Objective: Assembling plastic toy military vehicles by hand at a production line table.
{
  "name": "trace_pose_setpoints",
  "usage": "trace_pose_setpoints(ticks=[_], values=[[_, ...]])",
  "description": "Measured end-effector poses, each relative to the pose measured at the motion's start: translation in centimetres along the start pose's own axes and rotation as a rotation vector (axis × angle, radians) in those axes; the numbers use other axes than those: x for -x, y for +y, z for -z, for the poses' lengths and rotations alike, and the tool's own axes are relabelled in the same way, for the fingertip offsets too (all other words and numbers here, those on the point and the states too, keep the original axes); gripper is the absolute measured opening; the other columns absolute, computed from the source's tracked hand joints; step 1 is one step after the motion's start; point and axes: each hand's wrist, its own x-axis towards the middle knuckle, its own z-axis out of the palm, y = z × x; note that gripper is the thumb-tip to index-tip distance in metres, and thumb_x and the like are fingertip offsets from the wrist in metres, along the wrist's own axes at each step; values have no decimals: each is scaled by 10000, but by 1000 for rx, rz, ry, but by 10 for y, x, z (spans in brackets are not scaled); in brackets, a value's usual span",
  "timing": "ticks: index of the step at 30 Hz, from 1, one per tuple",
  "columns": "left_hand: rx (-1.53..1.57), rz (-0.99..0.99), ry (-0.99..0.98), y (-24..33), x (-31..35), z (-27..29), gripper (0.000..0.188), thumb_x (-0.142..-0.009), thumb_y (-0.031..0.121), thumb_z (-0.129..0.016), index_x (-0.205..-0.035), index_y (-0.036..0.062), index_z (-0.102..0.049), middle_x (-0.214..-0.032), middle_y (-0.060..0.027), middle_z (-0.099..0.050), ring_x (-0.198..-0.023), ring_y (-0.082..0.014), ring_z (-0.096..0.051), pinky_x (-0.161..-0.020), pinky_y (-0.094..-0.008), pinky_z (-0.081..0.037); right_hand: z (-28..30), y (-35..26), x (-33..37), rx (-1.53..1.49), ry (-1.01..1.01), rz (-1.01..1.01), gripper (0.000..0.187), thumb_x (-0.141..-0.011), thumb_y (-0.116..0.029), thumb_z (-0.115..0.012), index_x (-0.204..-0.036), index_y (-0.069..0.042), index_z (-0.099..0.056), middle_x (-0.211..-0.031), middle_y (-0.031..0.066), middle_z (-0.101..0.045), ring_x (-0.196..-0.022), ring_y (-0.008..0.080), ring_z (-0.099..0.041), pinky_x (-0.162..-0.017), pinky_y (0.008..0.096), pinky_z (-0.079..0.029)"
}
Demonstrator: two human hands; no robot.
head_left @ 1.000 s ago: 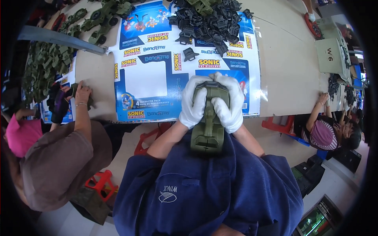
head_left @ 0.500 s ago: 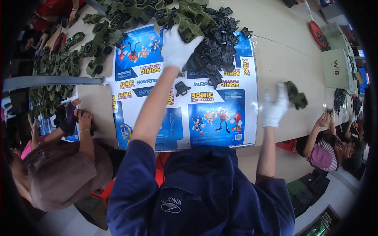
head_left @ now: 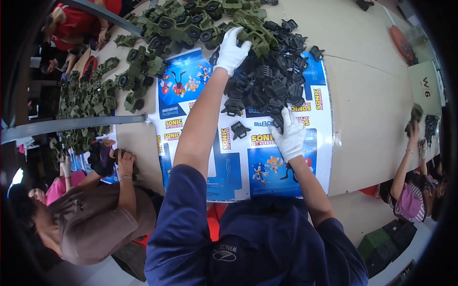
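Observation:
At the far side of the printed sheet, my left hand (head_left: 232,51), in a white glove, has its finger and thumb at the near edge of an olive-green toy vehicle body (head_left: 256,35). It appears to grip that body, though the fingertips are partly hidden. Closer to me, my white-gloved right hand (head_left: 290,137) pinches a black plastic part (head_left: 277,118) at the near edge of a heap of black parts (head_left: 267,76). One loose black part (head_left: 238,129) lies on the printed sheet (head_left: 229,164) between my forearms.
Green toy vehicles with black wheels (head_left: 179,26) pile up at the far left. A grey metal bar (head_left: 71,127) crosses the left side. Co-workers sit on both sides; the right one's hand holds a green vehicle (head_left: 416,113). A pale bin (head_left: 424,88) stands far right.
My right hand has left the green vehicle at the right and moved left to the black parts. My left hand remains at the green bodies. The view has shifted slightly.

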Motion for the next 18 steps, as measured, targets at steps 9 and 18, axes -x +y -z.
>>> trace_pose_setpoints(ticks=[9,18], values=[[-1663,50,-490,-3,-60,84,1020,-625,685,-790,-1479,271,-416,-1539,-51,-325,-1477,-361,-160,-1016,-671,-339,-4,4,4,4,47,60,723,-770,-364,-768,-1360,-62,-479,-1319,143,-580,-1064,327,-591,-896,460,-428],[-1016,-307,82,-95,13,114,373,-915,324,-607,-676,44,-664,-957,-115,-674,-1122,-320,-572,-820,-424,-548,-2,1,-1,14,35,60,718,-749,-334,-784,-1343,-50,-497,-1281,160,-596,-1074,336,-588,-919,476,-426]])
